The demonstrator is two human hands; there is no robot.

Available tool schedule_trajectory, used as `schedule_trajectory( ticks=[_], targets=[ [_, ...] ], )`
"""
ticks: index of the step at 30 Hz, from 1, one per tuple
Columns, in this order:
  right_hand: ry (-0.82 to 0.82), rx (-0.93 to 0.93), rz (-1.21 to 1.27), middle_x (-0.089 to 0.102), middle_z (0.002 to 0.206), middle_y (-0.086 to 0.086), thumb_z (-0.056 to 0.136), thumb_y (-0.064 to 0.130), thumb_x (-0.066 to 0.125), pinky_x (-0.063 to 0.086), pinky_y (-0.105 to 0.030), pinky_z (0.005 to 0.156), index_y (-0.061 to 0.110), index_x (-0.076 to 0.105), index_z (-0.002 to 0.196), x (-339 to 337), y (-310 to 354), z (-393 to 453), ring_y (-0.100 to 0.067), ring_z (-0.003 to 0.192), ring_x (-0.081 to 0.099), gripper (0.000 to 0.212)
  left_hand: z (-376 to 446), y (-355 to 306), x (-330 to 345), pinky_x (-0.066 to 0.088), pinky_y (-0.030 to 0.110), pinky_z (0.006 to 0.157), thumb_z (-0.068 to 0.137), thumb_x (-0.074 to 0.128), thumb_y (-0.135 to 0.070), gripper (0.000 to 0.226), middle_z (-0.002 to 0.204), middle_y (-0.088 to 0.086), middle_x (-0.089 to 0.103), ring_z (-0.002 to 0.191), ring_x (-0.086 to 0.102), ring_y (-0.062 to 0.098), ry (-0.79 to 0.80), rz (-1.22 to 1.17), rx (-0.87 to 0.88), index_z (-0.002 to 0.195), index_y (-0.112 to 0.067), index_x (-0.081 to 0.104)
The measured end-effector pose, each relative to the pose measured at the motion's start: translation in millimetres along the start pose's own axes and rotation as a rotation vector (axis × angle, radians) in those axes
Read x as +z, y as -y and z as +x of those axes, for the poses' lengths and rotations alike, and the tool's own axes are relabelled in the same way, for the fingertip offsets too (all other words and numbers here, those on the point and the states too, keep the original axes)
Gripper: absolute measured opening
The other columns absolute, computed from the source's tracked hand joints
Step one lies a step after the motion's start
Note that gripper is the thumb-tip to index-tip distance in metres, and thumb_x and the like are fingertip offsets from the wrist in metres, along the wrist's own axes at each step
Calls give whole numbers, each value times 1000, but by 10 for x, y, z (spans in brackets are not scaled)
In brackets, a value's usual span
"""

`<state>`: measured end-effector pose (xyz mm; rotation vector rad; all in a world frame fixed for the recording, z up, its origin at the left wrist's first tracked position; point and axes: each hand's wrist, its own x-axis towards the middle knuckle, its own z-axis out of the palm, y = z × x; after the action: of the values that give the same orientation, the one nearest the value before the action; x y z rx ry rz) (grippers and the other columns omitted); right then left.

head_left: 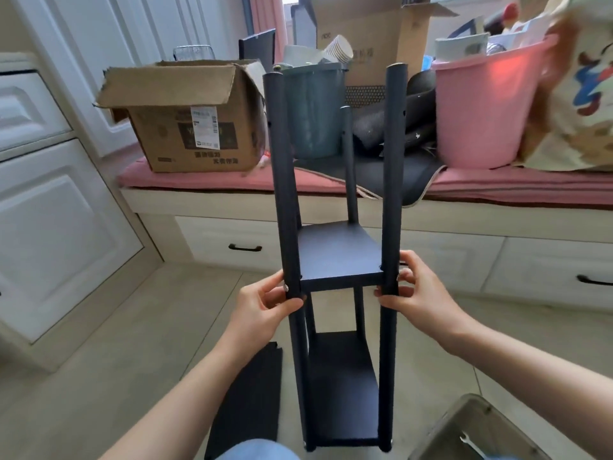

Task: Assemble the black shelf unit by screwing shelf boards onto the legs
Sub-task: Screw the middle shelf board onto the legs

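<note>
The black shelf unit (338, 260) stood upright on the tiled floor (116, 327), near the person, with open floor to its left and far side up to the drawer fronts of the window bench (331, 200). A loose shelf board (247, 400) lay flat just left of its base, and a grey bin (464, 426) holding a wrench (471, 443) sat near right. Two boards were fixed between the four legs; the leg tops stood bare. The left hand (265, 303) gripped the near left leg and the right hand (418, 290) gripped the near right leg, both at the upper board's edge.
</note>
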<state>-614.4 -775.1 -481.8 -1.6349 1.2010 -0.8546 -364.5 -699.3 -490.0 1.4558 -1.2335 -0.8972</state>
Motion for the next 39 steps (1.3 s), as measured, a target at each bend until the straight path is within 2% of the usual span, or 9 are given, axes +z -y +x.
schedule_trajectory(
  ticks=[5,10,16,22,27,30,32,35,39],
  targets=[
    [-22,-7,-43,69,98,-4,79,-1,76,57,-31,86,40,52,114,26,-211,-119,-13,89,71,59,-25,193,104,51,11,83,87,68,12,59,96,-10,79,96,73,4,-20,17,6,120,-36,60],
    [52,7,-18,77,92,4,87,5,71,53,-28,89,33,56,118,8,-317,-194,-6,90,71,45,-26,397,101,51,11,88,88,69,10,61,105,-10,77,104,71,4,-16,53,-13,135,-28,54],
    [128,56,133,77,96,1,88,3,68,52,-32,92,20,59,119,15,-360,-290,-13,95,73,36,-32,553,54,53,18,94,87,69,10,61,104,-10,78,104,72,6,-20,74,-18,133,-29,56],
    [216,87,125,77,92,-6,83,0,73,54,-33,91,15,58,117,89,-365,-279,-18,92,74,40,-72,629,-11,53,13,87,88,67,12,59,105,-15,77,107,70,3,-31,64,-51,131,-26,59],
    [213,91,91,77,89,-5,81,1,76,58,-32,85,21,53,118,151,-383,-275,-20,87,74,48,-101,664,11,52,10,85,88,67,13,58,103,-20,75,106,69,-2,-80,46,-67,127,-30,60],
    [230,103,67,77,88,-5,79,0,78,58,-30,84,31,49,121,197,-401,-299,-19,86,74,60,-144,709,15,53,15,93,88,67,12,57,106,-22,75,108,68,-1,-97,66,-74,127,-29,62],
    [250,112,47,78,87,-3,78,-1,78,57,-27,84,34,48,122,236,-432,-322,-17,86,74,63,-180,746,18,53,20,97,89,67,10,56,106,-24,75,108,68,-1,-101,91,-89,122,-36,63],
    [264,131,7,78,86,1,78,-2,77,55,-23,80,33,51,122,289,-498,-372,-13,84,74,63,-240,811,38,54,28,100,88,69,9,61,106,-24,75,108,69,1,-110,113,-119,111,-48,63],
    [246,164,42,77,83,-2,77,-6,76,55,-25,72,30,53,121,324,-573,-403,-14,77,73,61,-284,880,86,54,32,101,86,70,11,63,103,-22,76,105,70,3,-137,107,-136,107,-48,65]
  ],
)
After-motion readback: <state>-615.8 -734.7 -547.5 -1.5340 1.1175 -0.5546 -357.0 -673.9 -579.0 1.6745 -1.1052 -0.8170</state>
